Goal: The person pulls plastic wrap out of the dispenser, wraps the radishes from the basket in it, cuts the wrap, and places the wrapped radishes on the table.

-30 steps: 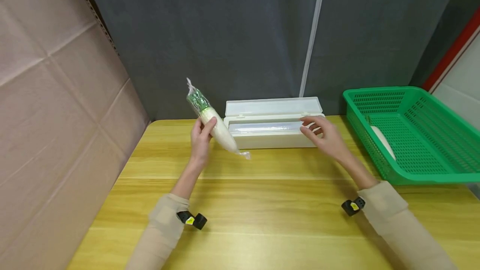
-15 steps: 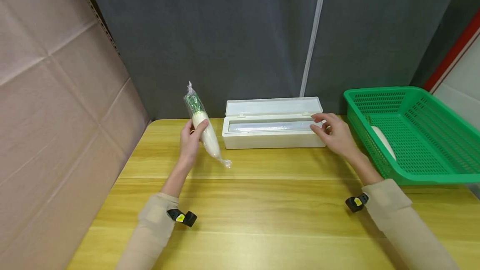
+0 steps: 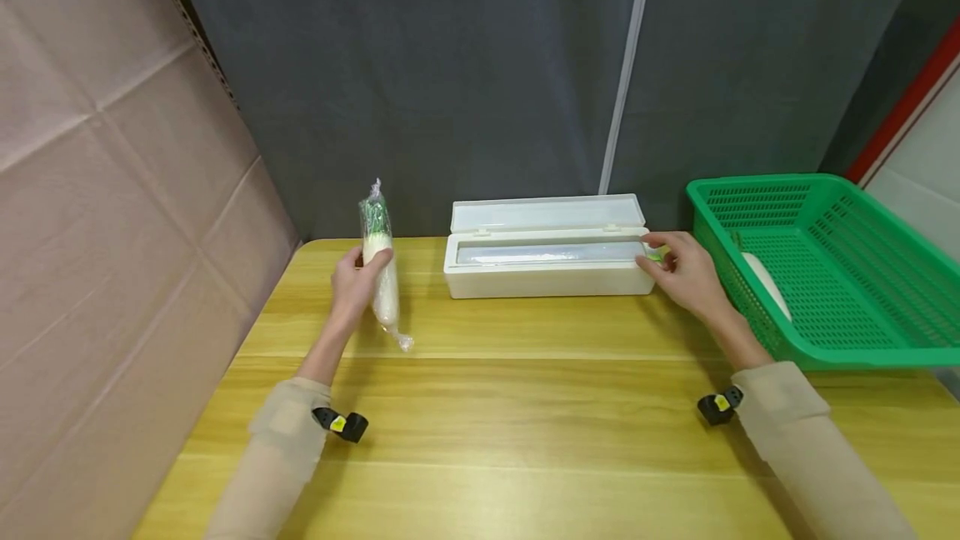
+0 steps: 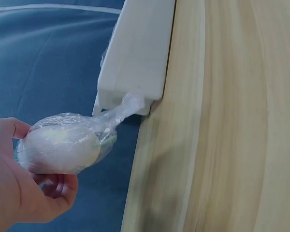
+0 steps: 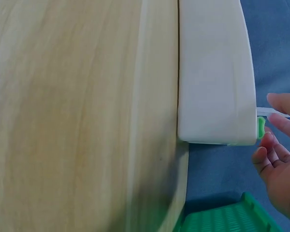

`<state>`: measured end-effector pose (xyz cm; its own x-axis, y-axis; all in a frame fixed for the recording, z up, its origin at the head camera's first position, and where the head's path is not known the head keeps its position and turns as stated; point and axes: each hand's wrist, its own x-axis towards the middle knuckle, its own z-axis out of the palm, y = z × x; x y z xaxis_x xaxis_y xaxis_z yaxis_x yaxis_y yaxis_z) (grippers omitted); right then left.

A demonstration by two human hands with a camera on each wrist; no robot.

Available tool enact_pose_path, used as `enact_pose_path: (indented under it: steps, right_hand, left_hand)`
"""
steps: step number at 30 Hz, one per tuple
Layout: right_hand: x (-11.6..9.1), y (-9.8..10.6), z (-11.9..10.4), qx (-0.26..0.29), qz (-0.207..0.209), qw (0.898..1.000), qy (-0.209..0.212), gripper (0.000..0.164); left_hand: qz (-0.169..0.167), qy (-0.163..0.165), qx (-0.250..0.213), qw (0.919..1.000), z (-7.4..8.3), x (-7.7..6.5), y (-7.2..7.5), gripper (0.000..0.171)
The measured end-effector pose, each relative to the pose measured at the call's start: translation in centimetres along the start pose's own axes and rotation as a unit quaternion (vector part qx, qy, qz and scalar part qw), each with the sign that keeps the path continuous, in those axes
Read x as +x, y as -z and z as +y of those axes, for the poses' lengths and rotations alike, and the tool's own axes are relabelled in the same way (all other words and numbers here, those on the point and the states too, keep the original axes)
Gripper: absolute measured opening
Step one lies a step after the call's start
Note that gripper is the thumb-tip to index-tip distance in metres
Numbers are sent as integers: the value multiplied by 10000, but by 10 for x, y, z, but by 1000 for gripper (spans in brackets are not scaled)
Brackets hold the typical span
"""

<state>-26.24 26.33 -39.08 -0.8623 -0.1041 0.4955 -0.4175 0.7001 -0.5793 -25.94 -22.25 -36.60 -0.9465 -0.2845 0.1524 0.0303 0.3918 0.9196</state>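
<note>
My left hand [image 3: 354,283] grips a white radish [image 3: 386,294] with a green top, wrapped in clear film twisted at both ends. It is held above the table, left of a white cling film dispenser [image 3: 551,282]. In the left wrist view the wrapped radish [image 4: 63,147] points its twisted film end towards the dispenser's end. My right hand [image 3: 684,272] is at the dispenser's right end, thumb and fingers apart around a small green tab [image 5: 260,128]. Whether the fingertips touch it is hard to tell. The dispenser's lid [image 3: 547,212] is raised, with the film roll [image 3: 551,253] inside.
A green plastic basket [image 3: 877,354] stands at the right, with another white radish [image 3: 767,283] inside. Behind the wooden table [image 3: 525,423] hangs a dark grey curtain [image 3: 420,65]. A pinkish cloth-covered wall [image 3: 127,232] rises on the left.
My left hand has moved left with the wrapped radish, which has turned more upright. My right hand has slid right along the dispenser to its end, and the green tab has come into view.
</note>
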Motion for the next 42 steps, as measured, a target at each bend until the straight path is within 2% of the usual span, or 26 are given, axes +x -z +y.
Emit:
enact_pose_path:
  steps: [7,15,25,35,42]
  right_hand:
    - [-2,-1,12,-132,2,9999,-20,31]
    - [-2,-1,14,-116,-184,9995,-226,30]
    - [-1,-5,11,-113,-199,9995,-227,27]
    - [-1,-8,15,-81,-152,9995,-250,27]
    - [-1,-8,15,-60,-131,9996,-258,26]
  left_hand:
    - [306,312,552,9975,-10,10,12,39]
    - [322,551,860,9942,-22,20,28,50]
    - [409,544,1303,9891,-42,29,40,54]
    - [301,652,1717,9825,-59,40,56,58]
    - [370,677,1969,9774,-74,45,63,55]
